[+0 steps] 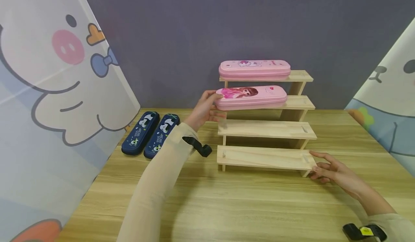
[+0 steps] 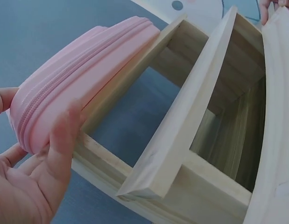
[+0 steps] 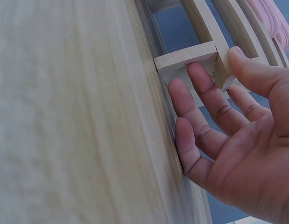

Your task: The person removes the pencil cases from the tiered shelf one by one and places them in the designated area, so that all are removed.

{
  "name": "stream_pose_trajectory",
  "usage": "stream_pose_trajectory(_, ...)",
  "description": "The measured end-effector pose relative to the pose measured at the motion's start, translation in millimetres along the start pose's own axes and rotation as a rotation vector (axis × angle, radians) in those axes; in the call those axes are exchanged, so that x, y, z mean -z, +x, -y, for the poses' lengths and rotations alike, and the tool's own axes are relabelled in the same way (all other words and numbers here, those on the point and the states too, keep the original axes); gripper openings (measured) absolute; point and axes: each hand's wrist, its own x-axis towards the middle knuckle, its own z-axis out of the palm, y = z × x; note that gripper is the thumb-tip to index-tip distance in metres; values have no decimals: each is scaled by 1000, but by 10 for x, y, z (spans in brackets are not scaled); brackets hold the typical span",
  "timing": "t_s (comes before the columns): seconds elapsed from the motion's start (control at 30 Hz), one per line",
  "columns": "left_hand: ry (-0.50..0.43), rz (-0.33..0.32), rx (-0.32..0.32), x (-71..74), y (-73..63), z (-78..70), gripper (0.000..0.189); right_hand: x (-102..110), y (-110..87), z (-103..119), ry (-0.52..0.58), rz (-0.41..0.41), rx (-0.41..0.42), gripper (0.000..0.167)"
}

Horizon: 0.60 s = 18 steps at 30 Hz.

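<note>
- A cream sleeve (image 1: 152,191) reaches up, its left hand (image 1: 205,108) gripping a pencil case (image 1: 251,99) by one end.
- Pale pink, zipped, rounded, long-haired doll on top; it sits at the wooden shelf's (image 1: 266,129) second-highest step.
- Right hand (image 1: 335,173) pinches the lowest step's corner.

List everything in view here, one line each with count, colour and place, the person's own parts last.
Pink oblong zip case with a girl picture: one, pink, at the shelf's second tier from the top
Pink oblong case with a bunny picture: one, pink, on the top tier
Navy oblong panda-print cases: two, navy, on the tabletop, left of the shelf
Stepped four-tier wooden shelf: one, pale, right of centre
Wood-grain tabletop: one, yellowish brown, under the shelf
Flat wall: one, dark grey, behind
Cartoon-printed panels: two, pale multicoloured, either side
Wrist devices: two, black, one per wrist
Long sleeves: two, cream, both arms
Left grip: one, bare, holding the girl case's left end
Right grip: one, bare, holding the lowest tier's right end
</note>
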Motion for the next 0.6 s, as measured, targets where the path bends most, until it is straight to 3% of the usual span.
stream_pose_trajectory(0.33,-144,-42,-36,-50,-39,47,40,-1,-13,-3,-13,-18,-12,65)
stream_pose_trajectory(0.6,-218,-123,-73,-56,-140,125,38,-10,-5,-3,-11,-25,-22,64)
